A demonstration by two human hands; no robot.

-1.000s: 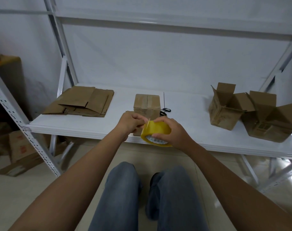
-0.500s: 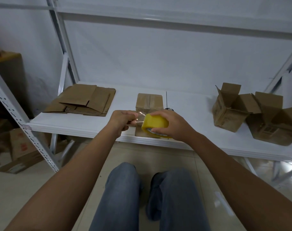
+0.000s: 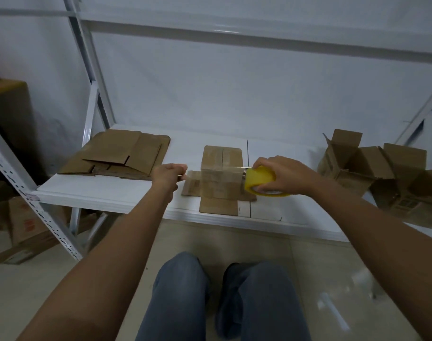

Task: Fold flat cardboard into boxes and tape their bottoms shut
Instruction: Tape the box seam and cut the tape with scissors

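Scissors (image 3: 247, 153) mostly hidden behind box (image 3: 221, 175)

White metal shelving rack (image 3: 91, 99) with white shelf (image 3: 106, 193), against white wall (image 3: 234, 89). Beige tiled floor (image 3: 308, 267), glossy, reflections at 4 o'clock. Dim corner at 9 o'clock.

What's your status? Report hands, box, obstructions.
Right hand grips tape roll. Left hand pinches tape end. Box upside down between them. Nothing blocking.
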